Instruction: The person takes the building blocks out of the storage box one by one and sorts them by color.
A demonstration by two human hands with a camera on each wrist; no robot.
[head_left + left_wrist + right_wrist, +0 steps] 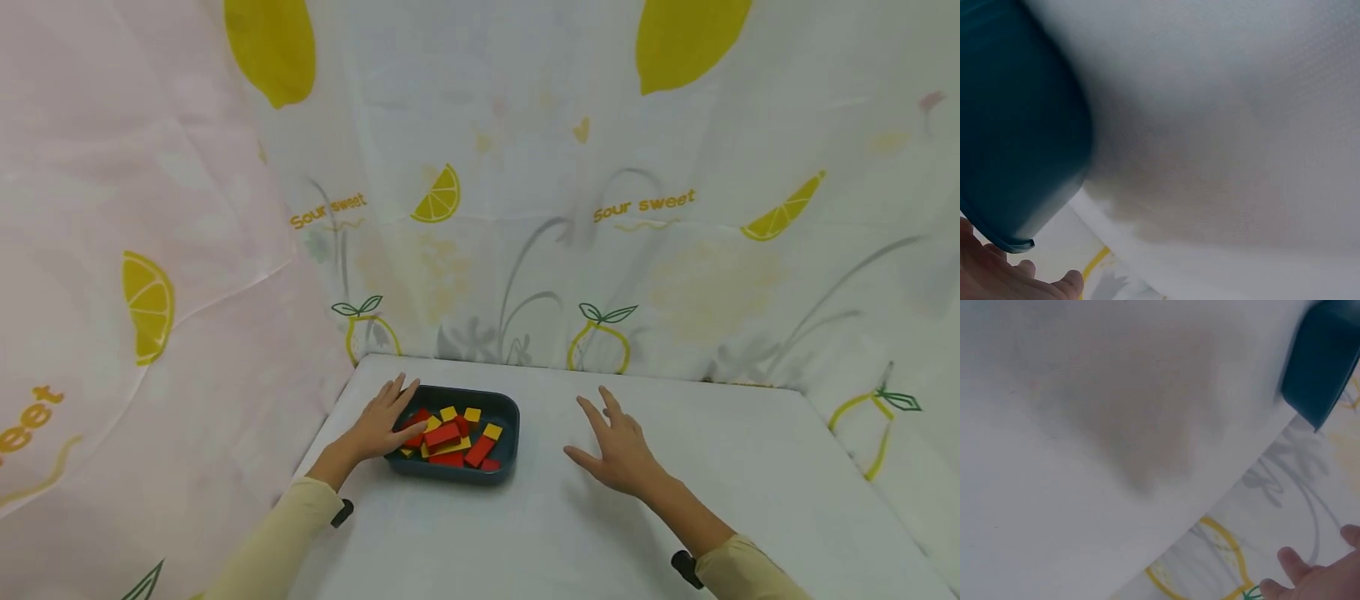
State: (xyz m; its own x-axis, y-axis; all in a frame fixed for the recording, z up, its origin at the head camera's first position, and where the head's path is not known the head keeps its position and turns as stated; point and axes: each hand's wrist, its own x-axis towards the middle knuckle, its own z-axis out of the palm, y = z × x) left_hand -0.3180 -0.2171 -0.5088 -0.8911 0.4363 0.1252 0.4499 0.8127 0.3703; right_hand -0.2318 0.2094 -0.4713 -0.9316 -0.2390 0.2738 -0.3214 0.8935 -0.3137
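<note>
A dark teal bin [450,475] stands on the white table, holding several red blocks [480,451] and yellow blocks [492,432]. My left hand [381,423] is at the bin's left end, fingers spread and thumb reaching over the blocks; whether it touches the rim I cannot tell. In the left wrist view, the fingers [1019,278] show beside the bin's outer wall [1022,125]. To the right of the bin, my right hand [624,454] hovers above the table with its fingers apart, holding nothing. The right wrist view shows its fingertips [1294,565] and the bin [1322,362] farther off.
The white tabletop [735,467] extends to the right of the bin. Behind it hangs a pale curtain [480,275] printed with lemons, and another curtain face [202,400] runs along the left side. A dark wrist camera [686,568] sits under the right wrist.
</note>
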